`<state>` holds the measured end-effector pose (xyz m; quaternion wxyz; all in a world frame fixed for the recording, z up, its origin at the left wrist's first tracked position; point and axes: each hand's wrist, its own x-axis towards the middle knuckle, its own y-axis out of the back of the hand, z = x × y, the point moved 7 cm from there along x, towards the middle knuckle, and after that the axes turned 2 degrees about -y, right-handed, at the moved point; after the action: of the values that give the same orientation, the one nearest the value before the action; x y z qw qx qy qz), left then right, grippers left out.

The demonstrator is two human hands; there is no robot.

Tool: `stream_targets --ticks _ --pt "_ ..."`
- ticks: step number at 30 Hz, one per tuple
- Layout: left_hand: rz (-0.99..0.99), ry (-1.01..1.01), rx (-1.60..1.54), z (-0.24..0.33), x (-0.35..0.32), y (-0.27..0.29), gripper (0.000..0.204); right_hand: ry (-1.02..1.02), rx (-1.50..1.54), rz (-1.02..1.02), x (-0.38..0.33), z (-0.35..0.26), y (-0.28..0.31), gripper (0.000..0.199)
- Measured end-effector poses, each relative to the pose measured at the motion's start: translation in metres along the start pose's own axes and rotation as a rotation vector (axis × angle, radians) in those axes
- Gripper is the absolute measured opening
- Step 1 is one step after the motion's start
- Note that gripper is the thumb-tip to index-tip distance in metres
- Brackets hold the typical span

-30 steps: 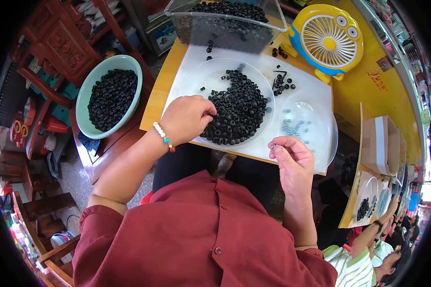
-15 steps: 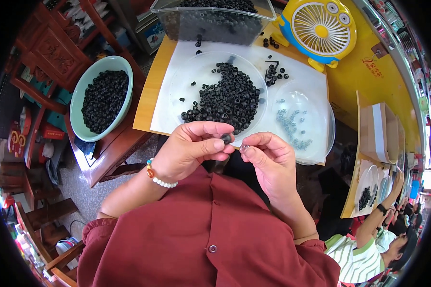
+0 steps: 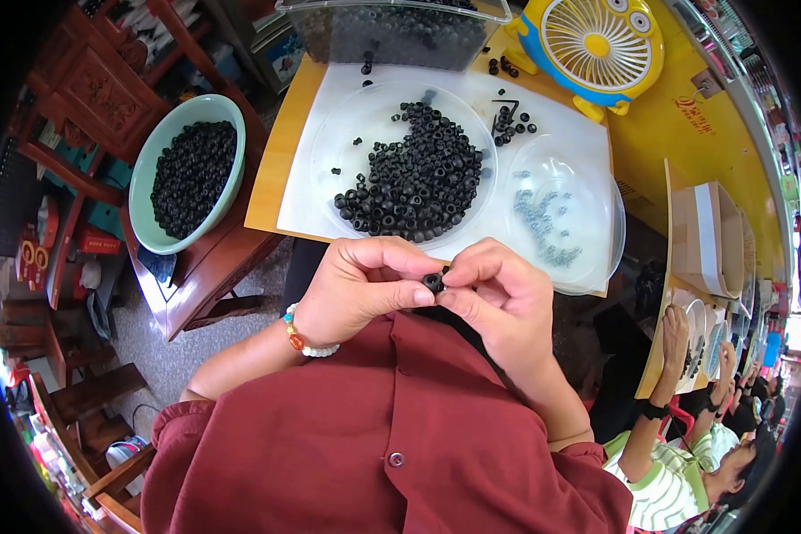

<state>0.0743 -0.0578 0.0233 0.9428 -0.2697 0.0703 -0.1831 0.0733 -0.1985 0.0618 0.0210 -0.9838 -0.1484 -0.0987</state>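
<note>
Left hand (image 3: 356, 280) pinches black bead (image 3: 432, 282); right hand (image 3: 503, 294) pinched closed just beside, contents unclear. Likely fitting step; next needs steady alignment.

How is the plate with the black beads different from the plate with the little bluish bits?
The left plate looks bigger; the right plate looks smaller. The left plate holds a thick pile of black beads; the right plate holds pale bluish bits, thinly scattered. Both plates are round and see-through.

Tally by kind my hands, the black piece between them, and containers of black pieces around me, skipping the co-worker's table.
Left hand, right hand: 2
Black piece: 1
Green bowl: 1
Clear bin: 1
Round clear dish: 1
Total: 6
</note>
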Motion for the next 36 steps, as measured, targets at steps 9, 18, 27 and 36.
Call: stream_targets --ticks 9,18,27,36 --pt "-0.040 0.056 0.039 -0.019 -0.012 0.016 0.018 -0.574 0.561 -0.233 0.000 0.042 -0.029 0.026" --pt "0.009 0.071 -0.789 -0.019 -0.014 0.051 0.022 -0.331 -0.040 -0.204 0.086 0.051 -0.036 0.010" --pt "0.089 0.043 -0.878 -0.013 -0.018 0.072 0.021 0.222 -1.276 -0.255 0.166 0.100 -0.078 0.014" --pt "0.103 0.078 -0.864 -0.012 -0.013 0.067 0.026 -0.250 -0.313 -0.129 0.122 0.059 -0.037 0.007"
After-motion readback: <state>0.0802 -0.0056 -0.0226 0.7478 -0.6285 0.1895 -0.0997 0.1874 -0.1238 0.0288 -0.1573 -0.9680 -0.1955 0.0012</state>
